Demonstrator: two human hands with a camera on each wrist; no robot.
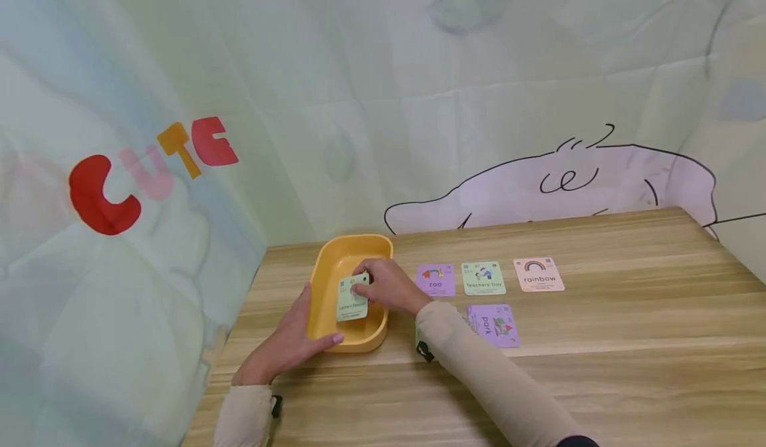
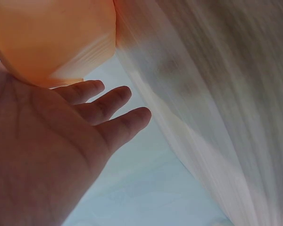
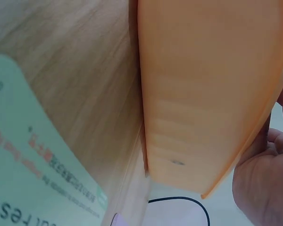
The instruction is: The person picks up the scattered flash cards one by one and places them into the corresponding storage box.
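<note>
A yellow tray (image 1: 352,244) stands on the wooden table, deep-sided and rounded at the corners. My left hand (image 1: 287,340) grips its left side, thumb over the front rim and fingers along the outer wall. In the left wrist view, several fingers (image 2: 120,129) extend past the tray's wall. Over the tray's inside, my right hand (image 1: 391,287) pinches a pale green card (image 1: 352,307) reading "Lantern Festival", tilted upright with its printed face toward me. Some of its fingers are hidden behind the card.
Right of the tray lie a purple zoo card (image 1: 435,282), a green Teachers' Day card (image 1: 483,279) and a pink rainbow card (image 1: 538,275). Nearer is a purple park card (image 1: 493,326). Another green card (image 3: 42,155) lies beneath my right forearm. A printed curtain (image 1: 335,101) hangs behind.
</note>
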